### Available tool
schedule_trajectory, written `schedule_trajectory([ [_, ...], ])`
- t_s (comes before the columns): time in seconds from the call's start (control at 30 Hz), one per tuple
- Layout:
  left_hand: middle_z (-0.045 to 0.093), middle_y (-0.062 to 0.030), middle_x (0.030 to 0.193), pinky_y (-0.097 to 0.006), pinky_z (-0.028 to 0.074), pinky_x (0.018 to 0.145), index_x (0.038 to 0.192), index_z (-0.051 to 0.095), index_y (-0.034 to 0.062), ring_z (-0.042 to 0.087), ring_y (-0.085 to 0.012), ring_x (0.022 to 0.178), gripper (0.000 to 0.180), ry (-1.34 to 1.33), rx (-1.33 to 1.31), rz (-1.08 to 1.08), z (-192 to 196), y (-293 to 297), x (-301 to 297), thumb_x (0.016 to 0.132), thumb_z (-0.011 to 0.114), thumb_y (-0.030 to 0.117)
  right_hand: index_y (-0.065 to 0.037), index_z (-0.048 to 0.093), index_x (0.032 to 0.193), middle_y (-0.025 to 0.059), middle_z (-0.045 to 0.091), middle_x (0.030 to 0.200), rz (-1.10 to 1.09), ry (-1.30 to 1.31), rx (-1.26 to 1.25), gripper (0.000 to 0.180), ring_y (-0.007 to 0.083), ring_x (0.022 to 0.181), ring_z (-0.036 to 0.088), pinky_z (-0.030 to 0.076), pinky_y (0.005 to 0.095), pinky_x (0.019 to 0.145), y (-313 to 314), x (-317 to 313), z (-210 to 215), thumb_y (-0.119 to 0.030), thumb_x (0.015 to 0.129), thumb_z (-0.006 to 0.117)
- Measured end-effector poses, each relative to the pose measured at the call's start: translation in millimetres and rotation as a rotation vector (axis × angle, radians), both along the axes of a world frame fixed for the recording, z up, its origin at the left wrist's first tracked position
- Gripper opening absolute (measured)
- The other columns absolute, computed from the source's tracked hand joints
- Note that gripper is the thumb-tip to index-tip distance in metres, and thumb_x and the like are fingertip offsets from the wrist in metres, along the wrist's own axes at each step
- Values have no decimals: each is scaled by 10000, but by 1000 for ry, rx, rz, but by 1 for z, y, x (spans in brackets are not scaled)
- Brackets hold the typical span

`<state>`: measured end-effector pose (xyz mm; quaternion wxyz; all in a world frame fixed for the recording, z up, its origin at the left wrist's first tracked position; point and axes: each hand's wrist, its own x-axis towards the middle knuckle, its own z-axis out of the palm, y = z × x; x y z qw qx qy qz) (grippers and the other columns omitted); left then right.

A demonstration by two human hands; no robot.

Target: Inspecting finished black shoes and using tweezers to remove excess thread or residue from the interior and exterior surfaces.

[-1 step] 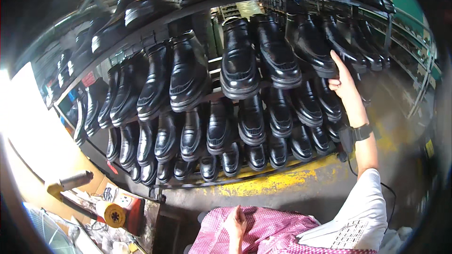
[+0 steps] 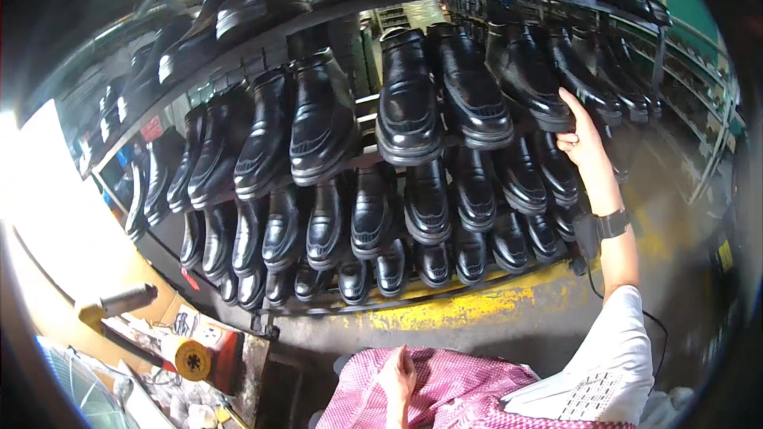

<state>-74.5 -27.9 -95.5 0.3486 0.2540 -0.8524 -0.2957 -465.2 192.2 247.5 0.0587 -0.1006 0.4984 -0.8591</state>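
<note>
Head camera view: A worker's right hand [image 2: 584, 143] meets the toe of a black shoe [image 2: 524, 71] on an upper tier of a loaded rack [image 2: 362, 299], right of the middle. The shoe is dark and highly polished, its leather catching pale streaks of light along the vamp and around the rounded toe. A ridged seam curves over the front, and a thick black sole juts out beneath, its edge slightly duller than the upper. It sits with the toe toward the worker and tipped downward, the opening set back and higher up. One digit of the right hand stretches up along the toe's side while the other fingers curl in below it; whether they grip the shoe cannot be told. A dark band [image 2: 612, 224] circles the right wrist, below which a white sleeve [image 2: 608, 357] covers the upper arm. The left hand [image 2: 397, 377] rests low over a pink patterned garment [image 2: 469, 385], its fingers drawn in narrowly; whether they hold anything cannot be made out. Rows of similarly glossy black footwear [image 2: 409, 103] fill the tiers around the shoe. Worn yellow paint [image 2: 453, 310] marks the gray floor [image 2: 509, 338] underneath.
</note>
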Motion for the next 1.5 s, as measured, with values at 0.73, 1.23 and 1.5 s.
schedule_trajectory([
  [0.73, 583, -101, 1164, -273, 453, 883, 1384, 339, 47, 551, -151, 1061, 497, 418, 874, -121, 36, -4, 26, 920, 516, 66, 53, 425, 1253, 154, 506, 1246, 834, 310, -261, 676, 219, 926, 492, 397, 320, 780, -50, 136, -241, -207, 706, 726],
  [1.23, 483, -98, 1189, -331, 403, 934, 1268, 373, -7, 471, -198, 1099, 590, 1061, 1257, 350, 22, 17, 125, 830, 607, 310, 24, 391, 1319, 170, 671, 964, 1408, 691, 555, 762, 171, 856, 665, 517, 251, 704, -162, 323, -213, -105, 683, 789],
  [1.5, 558, -114, 1162, -347, 409, 952, 1244, 446, -13, 532, -231, 1073, 531, 707, 1023, 353, 26, 28, 157, 786, 670, 136, -27, 612, 1099, 60, 596, 755, 1330, 875, 500, 355, 100, 669, 556, 462, 227, 638, -238, 350, -215, -47, 758, 707],
])
